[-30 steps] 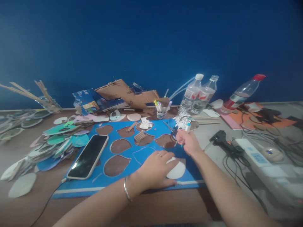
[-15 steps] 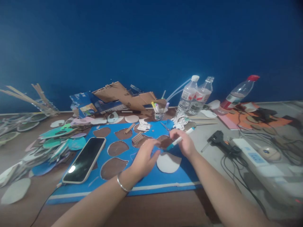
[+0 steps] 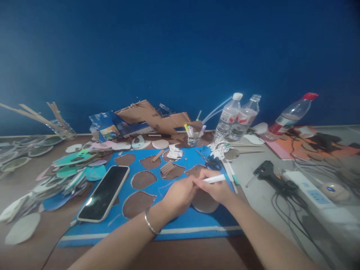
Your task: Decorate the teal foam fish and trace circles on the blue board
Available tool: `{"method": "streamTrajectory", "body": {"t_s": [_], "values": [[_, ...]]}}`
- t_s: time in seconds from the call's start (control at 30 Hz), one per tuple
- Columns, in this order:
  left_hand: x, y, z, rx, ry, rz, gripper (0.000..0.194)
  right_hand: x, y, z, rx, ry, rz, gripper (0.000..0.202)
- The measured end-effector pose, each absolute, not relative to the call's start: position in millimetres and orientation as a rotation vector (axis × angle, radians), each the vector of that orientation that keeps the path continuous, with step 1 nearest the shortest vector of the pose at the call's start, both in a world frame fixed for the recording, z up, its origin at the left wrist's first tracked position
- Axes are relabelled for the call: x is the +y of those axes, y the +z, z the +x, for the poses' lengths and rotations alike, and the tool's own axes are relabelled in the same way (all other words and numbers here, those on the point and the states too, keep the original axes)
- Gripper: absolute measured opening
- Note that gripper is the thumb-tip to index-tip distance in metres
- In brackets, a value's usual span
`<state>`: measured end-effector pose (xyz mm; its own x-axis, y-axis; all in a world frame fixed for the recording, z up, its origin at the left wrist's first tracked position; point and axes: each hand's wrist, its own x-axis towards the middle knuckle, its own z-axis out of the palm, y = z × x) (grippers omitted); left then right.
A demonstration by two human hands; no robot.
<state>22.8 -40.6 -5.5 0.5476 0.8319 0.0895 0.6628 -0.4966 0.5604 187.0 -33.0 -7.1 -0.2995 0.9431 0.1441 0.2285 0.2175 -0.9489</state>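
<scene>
My right hand (image 3: 215, 187) is closed around a white marker (image 3: 215, 179), whose far end sticks out to the right. My left hand (image 3: 180, 195) is closed too, its fingertips meeting those of my right hand at the hidden end of the marker. What the left fingers grip is covered. Both hands are over a blue board (image 3: 165, 221) with several rounded holes cut through it. Below my right hand shows a rounded brownish shape (image 3: 206, 204), partly covered. Dark-handled scissors (image 3: 213, 163) rest just beyond the hands.
A phone (image 3: 104, 193) lies on the board's left, beside heaped foam or card cutouts (image 3: 75, 159). Behind stand a cup of markers (image 3: 193, 140) and plastic bottles (image 3: 225, 116). A glue gun (image 3: 266, 174), a power strip (image 3: 308, 189) and cables are on the right.
My left hand has moved right and closed against my right hand. The white rounded piece below my hands no longer shows as white. The view has shifted slightly.
</scene>
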Motion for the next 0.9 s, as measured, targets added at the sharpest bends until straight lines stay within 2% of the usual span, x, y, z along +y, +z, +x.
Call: {"method": "streamTrajectory", "body": {"t_s": [0.27,0.63,0.73,0.83,0.9], "values": [[-43,-9,20,1.271,0.452,2.566,0.037,-36,-7,185,-1.720,1.174,-1.047,0.030],[-44,-17,15,1.230,0.477,2.562,0.036,-39,-8,192,-1.834,1.232,-0.866,0.020],[-42,-13,15,1.254,0.462,2.507,0.028,-40,-9,192,-1.720,1.161,-0.925,0.022],[-38,-9,11,1.328,0.520,2.402,0.042,-36,-15,194,-1.463,1.105,-0.956,0.028],[-37,-8,8,1.400,0.595,2.385,0.036,-30,-20,197,-1.218,1.079,-0.894,0.029]]}}
